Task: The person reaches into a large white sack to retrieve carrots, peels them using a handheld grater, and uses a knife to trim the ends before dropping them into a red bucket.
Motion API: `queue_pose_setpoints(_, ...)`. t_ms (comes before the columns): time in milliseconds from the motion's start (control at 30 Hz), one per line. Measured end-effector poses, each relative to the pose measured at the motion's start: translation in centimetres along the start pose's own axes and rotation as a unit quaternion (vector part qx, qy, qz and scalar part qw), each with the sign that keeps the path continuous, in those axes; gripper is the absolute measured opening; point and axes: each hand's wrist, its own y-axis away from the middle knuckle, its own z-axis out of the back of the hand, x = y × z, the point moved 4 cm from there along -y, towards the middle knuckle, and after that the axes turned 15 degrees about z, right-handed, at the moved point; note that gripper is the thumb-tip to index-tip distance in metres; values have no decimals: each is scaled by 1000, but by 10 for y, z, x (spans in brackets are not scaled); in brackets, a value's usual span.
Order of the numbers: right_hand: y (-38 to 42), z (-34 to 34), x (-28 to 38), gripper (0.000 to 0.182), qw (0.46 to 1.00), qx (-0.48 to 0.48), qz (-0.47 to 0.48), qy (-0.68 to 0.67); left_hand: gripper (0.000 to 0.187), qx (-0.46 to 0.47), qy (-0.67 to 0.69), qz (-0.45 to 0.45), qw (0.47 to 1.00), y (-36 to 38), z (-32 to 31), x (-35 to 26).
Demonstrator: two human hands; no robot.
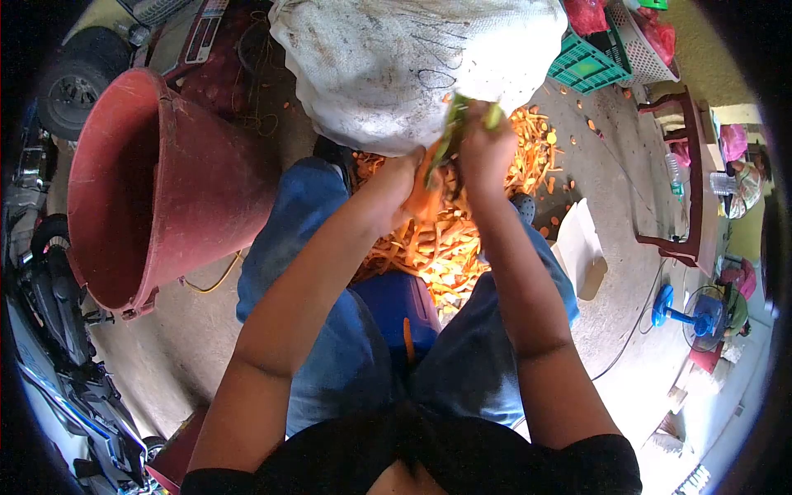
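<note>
Between my legs, above a heap of orange carrot peelings [433, 252], both my hands are close together. My left hand [402, 191] is closed around a carrot [426, 194], which is smeared by motion. Closed fingers of my right hand [488, 157] grip a slim green tool [451, 130] that slants along the carrot; its kind cannot be made out through the blur. Just beyond the hands stands a bulging white sack [412, 70] with dark scrawled marks.
A large red tub [194, 181] lies tipped at my left. A blue box [398, 309] sits between my knees, and an open carton [580, 252] by my right leg. Crates [590, 59], a dark red frame [700, 165] and a blue fan [701, 318] stand to the right.
</note>
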Motion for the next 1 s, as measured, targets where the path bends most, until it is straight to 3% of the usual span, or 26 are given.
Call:
queue_pose_setpoints(33, -15, 14, -12, 28, 997, -34, -31, 68, 35, 14, -80, 28, 996, 4, -1, 6)
queue_pose_setpoints(100, -40, 40, -46, 30, 976, -125, -92, 151, 32, -9, -61, 58, 996, 21, -23, 19)
queue_pose_setpoints(167, -46, 55, -31, 24, 979, -184, -64, 64, 31, -31, -46, 95, 994, 26, -28, 23)
queue_pose_setpoints(267, -48, 54, -38, 22, 980, -192, -40, 34, 32, -13, 10, 51, 999, 5, -9, 10)
queue_pose_setpoints(367, -46, 40, -49, 21, 976, -184, -93, -75, 33, -46, 2, 15, 999, 2, 3, -3)
queue_pose_setpoints(433, -46, 30, -38, 21, 971, -174, -89, -138, 33, -11, -7, 2, 1000, 8, 0, -6)
queue_pose_setpoints(500, -43, 21, -26, 22, 971, -149, -91, -161, 36, -155, -117, -63, 979, 14, 3, -13)
queue_pose_setpoints(567, -39, 16, -12, 22, 977, -118, -79, -160, 35, -187, -159, -85, 966, 12, 11, -19)
queue_pose_setpoints(700, -37, 14, -6, 20, 980, -94, -59, -164, 31, -296, -335, -167, 879, 10, 28, -42)
queue_pose_setpoints(733, -35, 13, -8, 20, 971, -96, -82, -203, 33, -188, -161, -118, 962, 9, 28, -37)
queue_pose_setpoints(767, -34, 11, -9, 19, 960, -98, -106, -241, 33, -188, -160, -119, 962, 11, 27, -36)
queue_pose_setpoints(833, -30, 10, -6, 19, 963, -98, -102, -229, 36, -92, 0, -46, 995, 10, 20, -28)
queue_pose_setpoints(1000, -17, 4, 28, 18, 964, -42, -109, -238, 35, -61, 104, -4, 993, 5, 7, -18)
